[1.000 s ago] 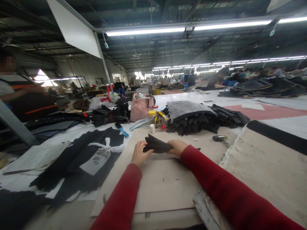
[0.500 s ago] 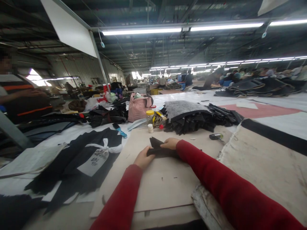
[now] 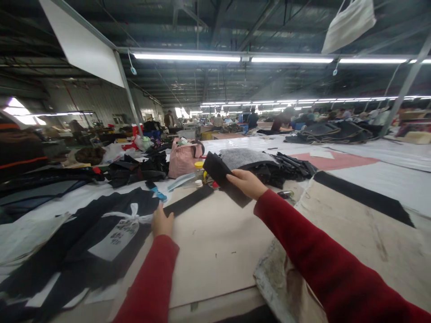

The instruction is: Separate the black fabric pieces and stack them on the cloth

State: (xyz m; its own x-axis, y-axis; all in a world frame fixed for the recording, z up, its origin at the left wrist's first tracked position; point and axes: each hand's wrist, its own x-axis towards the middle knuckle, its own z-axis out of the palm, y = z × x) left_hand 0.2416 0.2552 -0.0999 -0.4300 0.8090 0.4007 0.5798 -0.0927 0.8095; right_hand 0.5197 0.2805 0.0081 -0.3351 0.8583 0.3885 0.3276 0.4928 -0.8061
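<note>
My right hand (image 3: 248, 183) is raised over the pale board (image 3: 215, 233), pinching a black fabric piece (image 3: 218, 169) that slants between thumb and fingers. To the left, my left hand (image 3: 163, 223) grips the near end of a narrow black fabric strip (image 3: 191, 200), which reaches across the board toward the right hand. Where the strip's far end stops is partly behind the right hand's piece. Left of my left hand lies a dark cloth bundle (image 3: 84, 233), tied with a white band and bearing a handwritten paper tag (image 3: 115, 237).
Behind the board stand a pink bag (image 3: 183, 159), a yellow-lidded jar (image 3: 199, 166) and a pile of black pieces under grey felt (image 3: 247, 157). A pale cloth-covered board (image 3: 357, 229) with a black strip lies at right. Other people are in the background.
My hands have moved apart. The left went left with one black strip; the right lifted another black piece off the board. The view has turned somewhat to the right.
</note>
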